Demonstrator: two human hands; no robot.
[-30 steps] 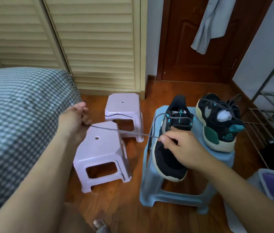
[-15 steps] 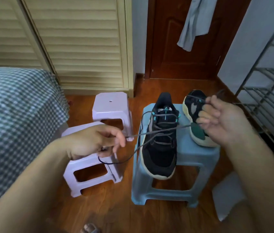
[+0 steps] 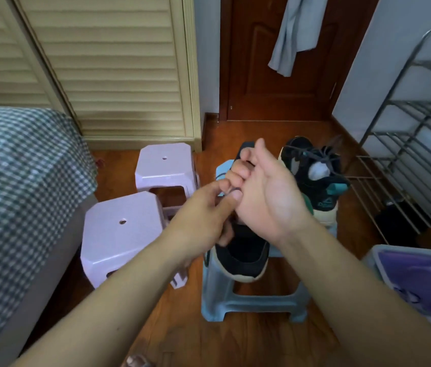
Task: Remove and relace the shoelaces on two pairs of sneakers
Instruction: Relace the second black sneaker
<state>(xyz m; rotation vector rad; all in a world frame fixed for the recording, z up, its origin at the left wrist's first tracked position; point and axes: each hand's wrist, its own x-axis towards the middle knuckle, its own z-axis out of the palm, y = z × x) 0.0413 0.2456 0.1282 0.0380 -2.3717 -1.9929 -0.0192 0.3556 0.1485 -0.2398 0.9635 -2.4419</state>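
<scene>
Head view: both hands meet above a blue stool [image 3: 251, 300] on the wooden floor [image 3: 235, 340].
Left hand [image 3: 203, 218]: thumb and forefinger are pinched on a dark shoelace [image 3: 231, 191], close against the right hand's fingertips.
Right hand [image 3: 264, 192]: palm turned toward the camera, fingers curled inward; the lace runs across the little finger, so it appears to hold the lace, though the grip itself is partly hidden.
Black sneaker [image 3: 243, 250]: lies on the stool's left half, toe toward the near edge and overhanging it slightly; its upper part is hidden behind the hands.
Second sneaker [image 3: 314, 176]: black with teal and cream, rests on the stool's right far side with its laces in place and a white wad in its opening.
Lilac stools [image 3: 119, 234]: two stand left of the blue stool, one behind the other, both bare on top.
Bed [image 3: 10, 181]: checked cover, along the left edge.
Metal rack [image 3: 407, 133]: against the right wall.
Plastic box [image 3: 420, 274]: at the lower right, beside the blue stool.
Door [image 3: 275, 62]: dark wood, with a grey garment [image 3: 291, 33] hanging on it.
</scene>
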